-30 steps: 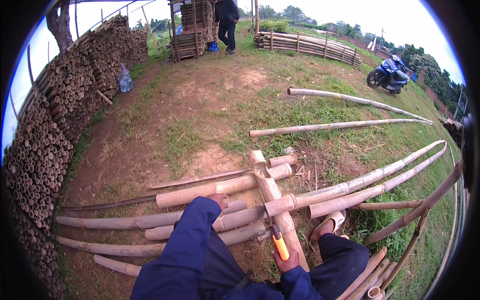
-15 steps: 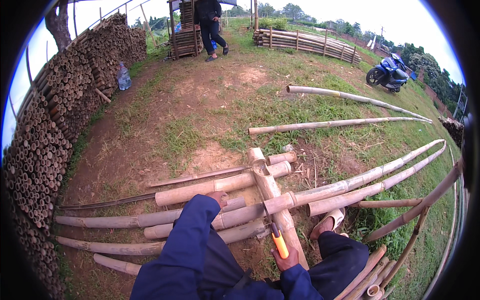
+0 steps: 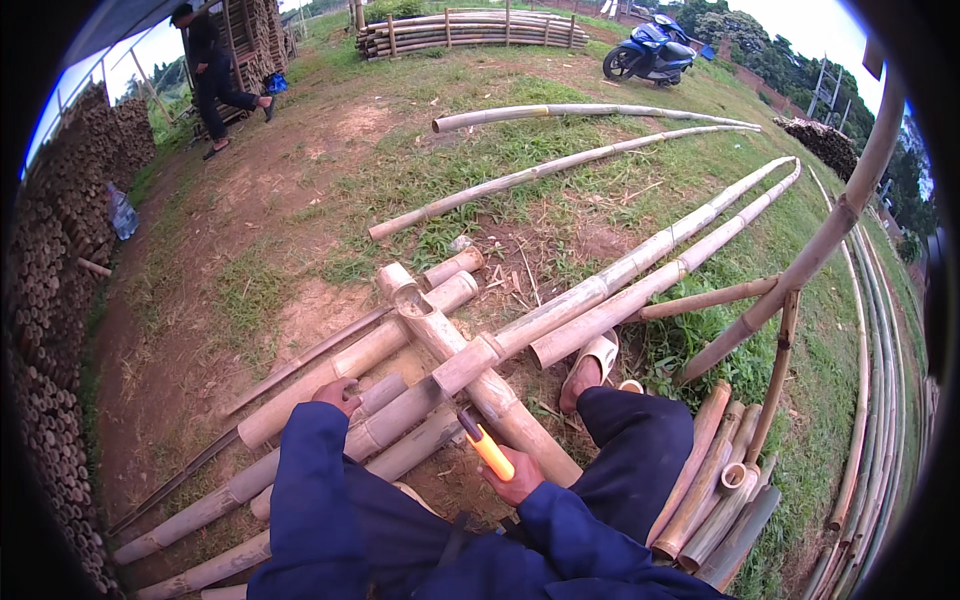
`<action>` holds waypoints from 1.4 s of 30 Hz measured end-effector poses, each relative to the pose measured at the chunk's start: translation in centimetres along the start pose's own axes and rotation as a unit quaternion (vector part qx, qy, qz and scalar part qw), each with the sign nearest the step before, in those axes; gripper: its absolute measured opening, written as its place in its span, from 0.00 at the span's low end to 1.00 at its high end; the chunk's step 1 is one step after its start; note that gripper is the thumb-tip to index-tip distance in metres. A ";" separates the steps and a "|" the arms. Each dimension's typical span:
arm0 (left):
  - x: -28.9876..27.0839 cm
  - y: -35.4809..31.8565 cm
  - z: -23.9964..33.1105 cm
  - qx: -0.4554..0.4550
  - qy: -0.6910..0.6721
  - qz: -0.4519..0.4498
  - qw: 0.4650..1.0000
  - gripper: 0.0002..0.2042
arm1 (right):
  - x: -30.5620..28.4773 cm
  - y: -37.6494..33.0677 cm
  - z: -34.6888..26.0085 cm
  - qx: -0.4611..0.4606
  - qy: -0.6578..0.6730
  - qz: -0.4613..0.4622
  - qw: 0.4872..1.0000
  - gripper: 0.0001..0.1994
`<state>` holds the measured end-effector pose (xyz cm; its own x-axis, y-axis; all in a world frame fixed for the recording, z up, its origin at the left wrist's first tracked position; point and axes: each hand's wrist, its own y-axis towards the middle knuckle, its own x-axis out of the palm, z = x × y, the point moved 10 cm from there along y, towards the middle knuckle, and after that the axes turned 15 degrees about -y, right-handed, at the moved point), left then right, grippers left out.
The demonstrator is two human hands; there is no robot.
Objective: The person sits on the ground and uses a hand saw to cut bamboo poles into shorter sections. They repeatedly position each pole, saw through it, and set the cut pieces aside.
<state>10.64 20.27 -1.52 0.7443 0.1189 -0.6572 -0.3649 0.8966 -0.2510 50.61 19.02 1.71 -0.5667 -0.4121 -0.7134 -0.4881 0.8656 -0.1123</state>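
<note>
My right hand [image 3: 520,478] is closed around the orange handle of a handsaw [image 3: 490,452]. The saw's thin blade is hard to make out, seen nearly edge-on. Beside it, the sawn end of a long bamboo pole [image 3: 470,365] lies across a thick bamboo crosspiece [image 3: 505,400] with a notched far end. Just left of that end, another bamboo length [image 3: 395,425] continues in nearly the same line; whether the two still join I cannot tell. My left hand [image 3: 338,396] bends its fingers over the bamboo at the left, its palm hidden.
More bamboo poles [image 3: 560,185] lie on the grass ahead. Cut pieces [image 3: 690,480] are piled by my right leg, near a slanting bamboo post [image 3: 790,275]. Stacked bamboo [image 3: 50,290] lines the left. Farther off are a person [image 3: 215,80] and a blue motorbike [image 3: 652,50].
The view has swung right and tilted. My right hand has drawn the saw back from the pole, where its blade stood before. My left hand stays by the bamboo. The person has turned and walks.
</note>
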 end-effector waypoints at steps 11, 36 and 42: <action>4.1 2.5 5.0 0.091 -0.004 0.008 0.996 0.25 | -0.6 -0.1 -0.8 -0.025 0.034 0.015 0.999 0.15; 15.7 4.5 3.1 0.034 0.091 -0.047 0.994 0.38 | -1.0 0.8 -3.1 -0.028 -0.072 -0.014 0.997 0.16; 15.5 4.5 2.9 0.029 0.079 -0.064 0.994 0.38 | -0.9 -0.3 -1.6 -0.005 -0.045 -0.011 0.999 0.14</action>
<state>22.16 27.42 -10.81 0.6834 -0.0624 -0.7274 -0.2359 0.9240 -0.3009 50.19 18.67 3.46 -0.4938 -0.4036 -0.7703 -0.5071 0.8532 -0.1220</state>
